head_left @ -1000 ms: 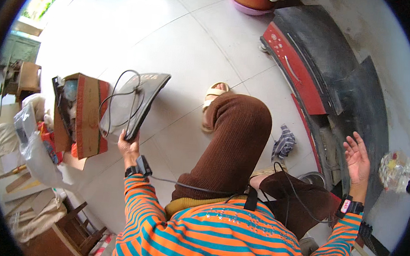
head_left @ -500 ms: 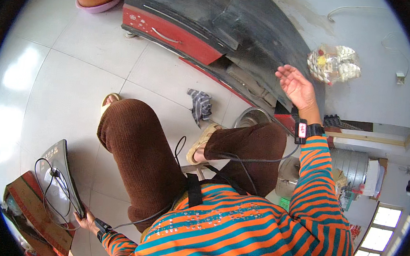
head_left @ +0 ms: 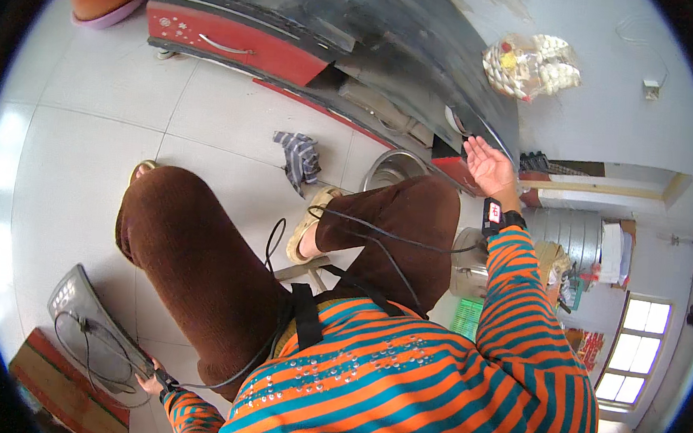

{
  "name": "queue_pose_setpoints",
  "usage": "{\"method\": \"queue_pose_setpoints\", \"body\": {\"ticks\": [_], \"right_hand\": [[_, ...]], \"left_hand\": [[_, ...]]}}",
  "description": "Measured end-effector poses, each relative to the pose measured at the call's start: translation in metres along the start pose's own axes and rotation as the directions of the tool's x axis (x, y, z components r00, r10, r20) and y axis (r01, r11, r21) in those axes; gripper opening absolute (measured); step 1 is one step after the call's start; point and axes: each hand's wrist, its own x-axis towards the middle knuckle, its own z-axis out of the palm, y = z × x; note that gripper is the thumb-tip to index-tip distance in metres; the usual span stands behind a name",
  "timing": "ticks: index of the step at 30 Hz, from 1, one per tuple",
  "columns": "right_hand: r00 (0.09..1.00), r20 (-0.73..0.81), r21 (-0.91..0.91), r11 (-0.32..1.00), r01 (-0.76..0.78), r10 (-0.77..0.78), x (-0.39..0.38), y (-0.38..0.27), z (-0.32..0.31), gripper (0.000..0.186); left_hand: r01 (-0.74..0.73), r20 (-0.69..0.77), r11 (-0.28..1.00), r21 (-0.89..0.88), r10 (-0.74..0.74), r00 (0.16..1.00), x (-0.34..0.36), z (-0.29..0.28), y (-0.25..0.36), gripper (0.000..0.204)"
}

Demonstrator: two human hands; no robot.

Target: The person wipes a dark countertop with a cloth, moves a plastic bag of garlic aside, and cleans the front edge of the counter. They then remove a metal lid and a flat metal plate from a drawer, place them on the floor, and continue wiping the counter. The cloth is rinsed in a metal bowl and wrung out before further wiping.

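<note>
My left hand [head_left: 148,381] grips the near edge of a flat, glossy grey appliance [head_left: 80,289] that looks like an induction cooker, tilted beside my left leg. Its black cord [head_left: 88,350] hangs in loops over the panel. My right hand [head_left: 490,171] is raised at the right end of a long black and red cabinet [head_left: 357,42], palm up and fingers stretched, holding nothing. Just past its fingertips a round, pale-rimmed object [head_left: 455,119] lies on the cabinet; its kind is unclear.
A cardboard box [head_left: 66,386] stands beside the appliance. On the floor lie a grey checked cloth [head_left: 299,160] and a metal basin [head_left: 393,162], partly behind my right leg. A bag of white pieces [head_left: 530,67] sits past the cabinet. Black cables [head_left: 409,235] cross my lap.
The view has shifted, and my right hand has come nearer to me, uncovering the round object on the cabinet. My left hand keeps hold of the appliance, which has moved slightly.
</note>
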Motion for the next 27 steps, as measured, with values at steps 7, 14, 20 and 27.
{"method": "queue_pose_setpoints", "body": {"ticks": [7, 14, 20, 27], "right_hand": [[0.939, -0.345, 0.078, 0.997, 0.03, -0.002, -0.012, 0.017, -0.069, 0.033], [0.927, -0.374, 0.085, 0.996, 0.021, 0.012, 0.0, 0.031, -0.094, 0.04], [0.948, -0.314, 0.212, 0.977, 0.011, 0.058, 0.018, 0.048, -0.121, 0.039], [0.917, -0.39, 0.368, 0.928, 0.065, 0.09, 0.099, 0.073, -0.142, 0.048]], "left_hand": [[0.126, -0.134, 0.926, -0.355, -0.184, 0.974, -0.016, 0.022, 0.023, 0.064], [0.066, -0.144, 0.997, -0.048, -0.073, 0.987, -0.049, 0.026, 0.044, 0.063], [-0.021, -0.104, 0.953, 0.304, 0.055, 0.993, -0.097, 0.048, 0.07, 0.063], [-0.147, 0.07, 0.734, 0.663, 0.134, 0.988, -0.171, 0.143, 0.066, 0.062]]}}
